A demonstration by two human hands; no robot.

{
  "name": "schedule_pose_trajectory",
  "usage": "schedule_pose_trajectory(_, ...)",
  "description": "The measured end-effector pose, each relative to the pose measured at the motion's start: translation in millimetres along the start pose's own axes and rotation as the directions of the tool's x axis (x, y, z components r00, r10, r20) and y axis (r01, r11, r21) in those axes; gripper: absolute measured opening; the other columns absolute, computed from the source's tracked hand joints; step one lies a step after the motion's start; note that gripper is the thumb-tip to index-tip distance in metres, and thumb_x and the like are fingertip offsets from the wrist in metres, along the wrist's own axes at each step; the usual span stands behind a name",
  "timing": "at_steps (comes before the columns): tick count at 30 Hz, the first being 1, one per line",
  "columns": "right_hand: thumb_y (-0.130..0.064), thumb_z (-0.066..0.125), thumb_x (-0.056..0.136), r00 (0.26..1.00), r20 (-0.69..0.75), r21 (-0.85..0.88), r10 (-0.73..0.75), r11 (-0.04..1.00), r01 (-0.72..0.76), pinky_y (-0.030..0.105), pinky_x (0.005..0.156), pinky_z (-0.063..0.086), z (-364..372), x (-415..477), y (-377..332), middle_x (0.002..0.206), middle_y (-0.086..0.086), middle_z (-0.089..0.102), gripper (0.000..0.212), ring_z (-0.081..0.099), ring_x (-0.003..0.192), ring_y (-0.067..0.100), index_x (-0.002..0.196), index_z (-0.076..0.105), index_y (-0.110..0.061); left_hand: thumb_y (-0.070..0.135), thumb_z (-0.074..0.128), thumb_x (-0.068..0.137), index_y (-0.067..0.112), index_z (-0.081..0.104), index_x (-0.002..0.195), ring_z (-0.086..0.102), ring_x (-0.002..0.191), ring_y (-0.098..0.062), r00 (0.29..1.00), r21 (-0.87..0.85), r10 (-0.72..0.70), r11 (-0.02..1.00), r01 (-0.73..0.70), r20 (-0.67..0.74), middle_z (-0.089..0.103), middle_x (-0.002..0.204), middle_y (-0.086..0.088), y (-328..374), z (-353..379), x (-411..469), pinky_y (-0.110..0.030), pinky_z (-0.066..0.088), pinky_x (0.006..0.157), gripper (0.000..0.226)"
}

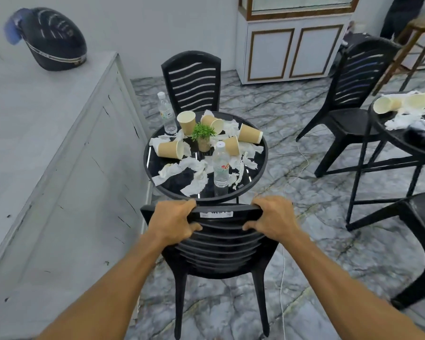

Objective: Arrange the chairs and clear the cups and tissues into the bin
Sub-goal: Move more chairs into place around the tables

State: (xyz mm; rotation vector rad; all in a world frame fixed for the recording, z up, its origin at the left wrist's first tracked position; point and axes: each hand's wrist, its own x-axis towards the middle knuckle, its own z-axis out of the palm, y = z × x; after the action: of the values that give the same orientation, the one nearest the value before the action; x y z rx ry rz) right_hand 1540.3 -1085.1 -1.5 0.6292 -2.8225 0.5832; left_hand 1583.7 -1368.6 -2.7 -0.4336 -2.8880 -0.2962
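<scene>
A dark helmet [52,39] lies on the grey ledge [47,143] along the left wall. The left hand [174,222] grips the left end of the top rail of the near chair [219,246], its fingers [187,204] clamped over the rail with the thumb on the backrest. This chair stands on the marble floor with its back touching the near edge of the round counter [260,168]. On that counter a water bottle [166,114] stands at the far-left edge, one paper cup [186,122] stands upright beside a small potted plant [203,134] at the centre, four other cups [170,149] lie on their sides around the plant, and crumpled tissues [194,173] are scattered across the glass. A second bottle [220,165] stands near the near edge. A far chair [192,82] faces in from the far edge. The right hand [271,217] holds the rail's right end, fingers wrapped over it likewise. Further right, a third chair [353,89] stands beside a second counter [402,141], which carries a tipped cup [384,105] and more tissue.
</scene>
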Motion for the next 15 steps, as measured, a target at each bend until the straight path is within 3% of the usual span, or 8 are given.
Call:
schedule_pose_trajectory(3, -0.058, 0.093, 0.032, 0.996, -0.068, 0.021, -0.065, 0.998, 0.066, 0.020, 0.054, 0.027, -0.4, 2.0, 4.6, 0.051, -0.010, 0.052, 0.061, 0.049, 0.046, 0.013, 0.060, 0.056, -0.020, 0.050, 0.089, 0.059, 0.020, 0.058, 0.076, 0.057, 0.056, -0.012, 0.999, 0.009, 0.017, 1.000, -0.017, -0.046, 0.061, 0.064, 0.013, -0.3, -6.1, 3.4, -0.026, 0.041, 0.050, 0.047)
schedule_pose_trajectory(9, -0.053, 0.094, 0.037, 0.992, -0.103, 0.048, -0.078, 0.995, 0.084, 0.033, 0.061, 0.049, 18.8, -49.1, 20.8, 0.063, -0.010, 0.060, 0.057, 0.059, 0.061, 0.016, 0.068, 0.061, -0.019, 0.047, 0.089, 0.057, 0.020, 0.055, 0.071, 0.056, 0.053, -0.014, 0.994, 0.038, 0.056, 0.998, -0.052, -0.090, 0.056, 0.060, 0.010, 34.5, 15.0, -41.4, -0.027, 0.040, 0.044, 0.046)
schedule_pose_trajectory(15, -0.052, 0.093, 0.039, 0.990, -0.082, 0.025, -0.110, 0.993, 0.113, 0.035, 0.060, 0.049, 29.4, -76.7, 14.9, 0.064, -0.008, 0.060, 0.056, 0.060, 0.061, 0.018, 0.069, 0.060, -0.018, 0.044, 0.094, 0.053, 0.019, 0.057, 0.072, 0.056, 0.056, -0.017, 0.994, 0.080, -0.008, 0.997, 0.017, -0.111, 0.057, 0.063, 0.009, 45.1, 19.4, -69.6, -0.026, 0.044, 0.050, 0.048)
